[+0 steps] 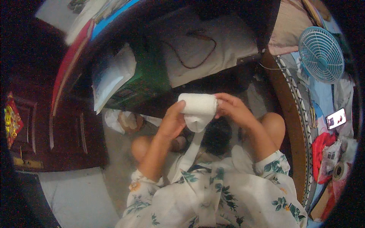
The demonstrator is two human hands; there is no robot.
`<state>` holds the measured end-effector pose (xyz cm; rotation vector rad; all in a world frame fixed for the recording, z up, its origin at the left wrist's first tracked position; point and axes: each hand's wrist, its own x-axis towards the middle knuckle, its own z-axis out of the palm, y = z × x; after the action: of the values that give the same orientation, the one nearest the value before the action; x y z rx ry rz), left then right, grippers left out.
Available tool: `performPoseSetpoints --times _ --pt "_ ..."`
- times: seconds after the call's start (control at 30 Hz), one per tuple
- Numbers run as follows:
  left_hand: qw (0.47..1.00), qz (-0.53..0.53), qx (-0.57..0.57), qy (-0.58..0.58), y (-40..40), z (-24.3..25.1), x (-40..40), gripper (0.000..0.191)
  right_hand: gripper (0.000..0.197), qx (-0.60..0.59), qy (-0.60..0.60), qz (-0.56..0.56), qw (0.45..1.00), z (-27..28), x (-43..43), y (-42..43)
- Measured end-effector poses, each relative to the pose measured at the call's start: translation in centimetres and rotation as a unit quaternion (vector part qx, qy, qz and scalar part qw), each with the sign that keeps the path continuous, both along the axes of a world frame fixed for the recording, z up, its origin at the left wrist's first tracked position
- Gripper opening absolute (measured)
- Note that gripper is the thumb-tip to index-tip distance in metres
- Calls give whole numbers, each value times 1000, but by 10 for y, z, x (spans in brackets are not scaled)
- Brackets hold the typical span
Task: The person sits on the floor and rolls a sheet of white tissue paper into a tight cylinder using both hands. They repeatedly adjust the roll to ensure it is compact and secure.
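Note:
A thick roll of white gauze-like bandage (198,103) is held up in front of me, lying crosswise between both hands. My left hand (173,119) grips its left end, the thumb resting on the face of the roll. At the opposite end, my right hand (232,107) holds the roll with bent fingers; some fingertips are hidden behind it. Below the roll the loose strip (194,149) folds over once, then runs down in a long band to my lap, over the floral shirt (205,196).
On the right, a bed edge (293,114) carries a blue fan (322,55), a lit phone (336,118) and a red cloth (320,159). A green box (142,85) stands ahead, with papers (114,77) on it. A dark wooden door (60,136) is at left.

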<state>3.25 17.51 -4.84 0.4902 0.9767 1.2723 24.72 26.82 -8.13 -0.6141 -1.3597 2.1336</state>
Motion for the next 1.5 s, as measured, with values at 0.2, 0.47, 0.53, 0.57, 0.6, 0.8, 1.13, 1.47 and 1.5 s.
performPoseSetpoints --times 0.2,0.47,0.53,0.57,0.6,0.8,1.13,1.47,1.5 --pt "995 -22 23 95 -2 6 3 45 46 22 -23 -22 999 18 -1 -5" --pt "978 -69 47 193 -6 12 7 44 41 131 -39 -23 990 14 1 0" --pt "973 -83 41 211 -3 19 6 45 46 138 -58 -20 989 25 -2 0" --pt "973 -84 53 207 -3 22 6 45 50 152 -73 -11 986 34 -4 -1" --pt "973 -87 67 202 -3 25 7 45 54 166 -90 -3 982 45 -4 -4" --pt "969 -109 117 190 -2 30 1 51 64 308 -166 21 937 85 -9 -13" --pt "957 -100 178 207 -16 79 2 55 68 357 -178 123 909 136 -12 -11" --pt "943 -93 219 233 -32 92 -11 59 72 450 -228 133 853 166 -23 -24" --pt "944 -85 226 227 -33 93 -12 60 72 458 -236 134 846 172 -24 -25"
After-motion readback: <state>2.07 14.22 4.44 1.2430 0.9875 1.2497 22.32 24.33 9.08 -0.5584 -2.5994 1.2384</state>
